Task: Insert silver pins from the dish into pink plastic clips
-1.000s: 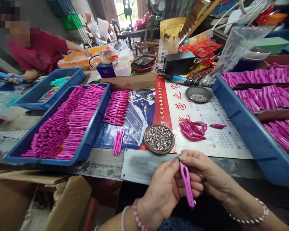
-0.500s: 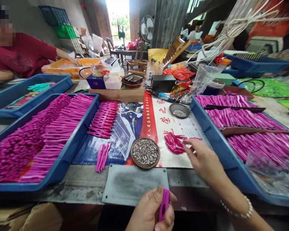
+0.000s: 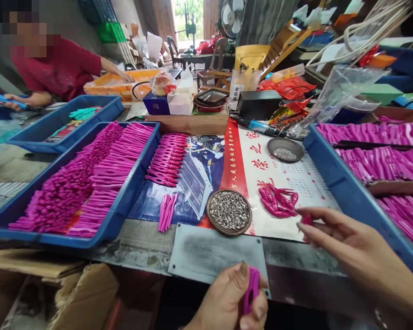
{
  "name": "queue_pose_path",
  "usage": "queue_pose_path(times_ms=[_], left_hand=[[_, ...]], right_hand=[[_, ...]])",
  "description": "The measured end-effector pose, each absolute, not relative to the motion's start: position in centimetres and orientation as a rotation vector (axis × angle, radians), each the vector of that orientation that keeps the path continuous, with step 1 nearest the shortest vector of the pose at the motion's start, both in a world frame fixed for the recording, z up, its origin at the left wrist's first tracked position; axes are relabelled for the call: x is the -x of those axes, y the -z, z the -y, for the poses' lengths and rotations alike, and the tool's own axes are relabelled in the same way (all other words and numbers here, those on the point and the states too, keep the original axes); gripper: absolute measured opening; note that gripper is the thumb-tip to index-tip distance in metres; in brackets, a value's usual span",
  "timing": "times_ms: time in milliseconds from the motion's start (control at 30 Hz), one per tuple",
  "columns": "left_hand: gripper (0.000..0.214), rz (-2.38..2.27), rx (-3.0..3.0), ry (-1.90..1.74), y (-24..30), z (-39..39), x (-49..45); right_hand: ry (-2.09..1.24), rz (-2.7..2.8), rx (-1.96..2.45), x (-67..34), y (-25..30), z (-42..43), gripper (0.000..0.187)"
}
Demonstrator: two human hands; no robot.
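Note:
My left hand [image 3: 234, 298] sits at the bottom edge, closed round a magenta plastic clip [image 3: 252, 284] held between thumb and fingers. My right hand [image 3: 344, 247] reaches over the table's right side, fingers pinched on a small magenta piece [image 3: 307, 220] just beside a loose heap of magenta pieces [image 3: 277, 198] on the calendar sheet [image 3: 296, 174]. A round dish of small metal pins [image 3: 229, 211] stands between my two hands, in front of a grey metal plate [image 3: 213, 252].
A blue tray of magenta clips [image 3: 86, 178] lies at left, another blue tray [image 3: 375, 169] at right. A row of clips [image 3: 167, 158] and a small bundle [image 3: 167, 211] lie on the mat. A small dish [image 3: 285, 149] stands farther back. A person in red [image 3: 55, 68] works at far left.
My right hand let go of the clip, reached to the heap of pieces and drew back holding one. My left hand kept the clip and dropped low toward me.

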State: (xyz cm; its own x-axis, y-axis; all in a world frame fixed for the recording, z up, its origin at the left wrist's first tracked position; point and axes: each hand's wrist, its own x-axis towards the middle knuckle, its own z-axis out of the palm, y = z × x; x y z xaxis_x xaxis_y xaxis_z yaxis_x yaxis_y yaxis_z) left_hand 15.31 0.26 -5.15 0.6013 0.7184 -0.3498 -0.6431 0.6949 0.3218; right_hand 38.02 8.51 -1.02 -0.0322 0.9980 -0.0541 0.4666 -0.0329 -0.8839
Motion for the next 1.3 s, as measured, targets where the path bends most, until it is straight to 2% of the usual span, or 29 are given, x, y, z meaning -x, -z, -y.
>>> queue_pose_path(times_ms=[133, 267, 367, 967, 1300], left_hand=[[0.035, -0.47, -0.216, -0.788, 5.5, -0.3, -15.5], [0.031, -0.443, -0.242, -0.766, 5.5, -0.1, -15.6], [0.028, -0.429, -0.227, -0.756, 5.5, 0.1, -15.7], [0.031, -0.446, -0.145, -0.68, 5.4, 0.5, -16.3], [0.038, -0.469, 0.069, -0.602, 4.6, -0.1, -15.7]], right_hand=[[-1.688, 1.033, 1.373, -34.0, 0.6, -5.1, 0.037], [-1.969, 0.683, 1.249, -31.6, 1.7, -4.2, 0.04], [-1.998, 0.659, 1.144, -31.1, 2.3, -4.2, 0.043], [-2.036, 0.764, 1.207, -30.9, 2.5, -3.4, 0.046], [-2.182, 0.567, 0.934, -30.7, 3.6, -3.8, 0.033]])
